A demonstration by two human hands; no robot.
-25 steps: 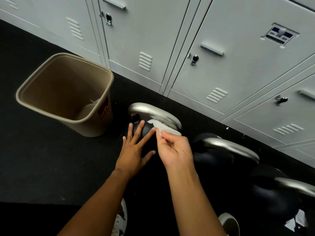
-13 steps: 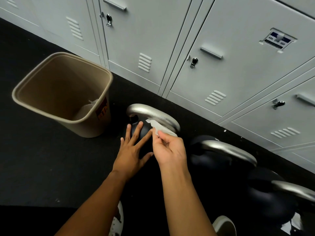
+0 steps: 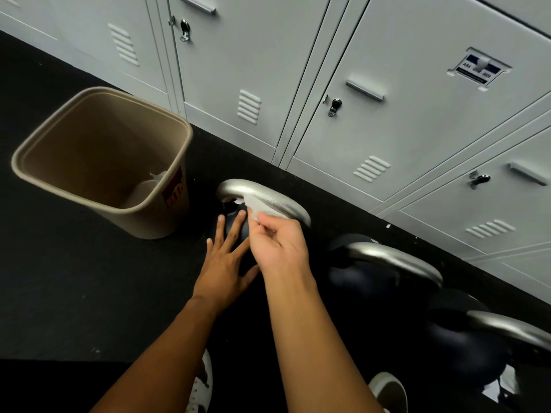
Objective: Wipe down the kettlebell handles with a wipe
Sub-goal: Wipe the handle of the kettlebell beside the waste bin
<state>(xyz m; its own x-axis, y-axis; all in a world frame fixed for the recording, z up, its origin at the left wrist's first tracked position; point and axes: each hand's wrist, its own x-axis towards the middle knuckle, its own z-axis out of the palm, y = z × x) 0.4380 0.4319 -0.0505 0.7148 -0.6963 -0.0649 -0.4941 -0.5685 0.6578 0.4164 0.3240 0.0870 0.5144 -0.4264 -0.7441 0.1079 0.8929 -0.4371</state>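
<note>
Three black kettlebells stand in a row on the dark floor. The nearest to the bin has a silver handle (image 3: 268, 195). My right hand (image 3: 278, 244) pinches a white wipe (image 3: 258, 206) against the underside of that handle, near its left end. My left hand (image 3: 225, 257) lies flat with fingers spread on this kettlebell's black body, which is mostly hidden under both hands. The second kettlebell's handle (image 3: 393, 260) and the third kettlebell's handle (image 3: 510, 327) are further right, untouched.
A tan waste bin (image 3: 101, 162) stands left of the kettlebells with a crumpled white wipe (image 3: 150, 183) inside. Grey lockers (image 3: 372, 84) run along the back. My white shoes (image 3: 387, 390) show at the bottom edge.
My right hand has slid the wipe leftward along the first handle, toward its left end. My left hand has stayed flat on the kettlebell body.
</note>
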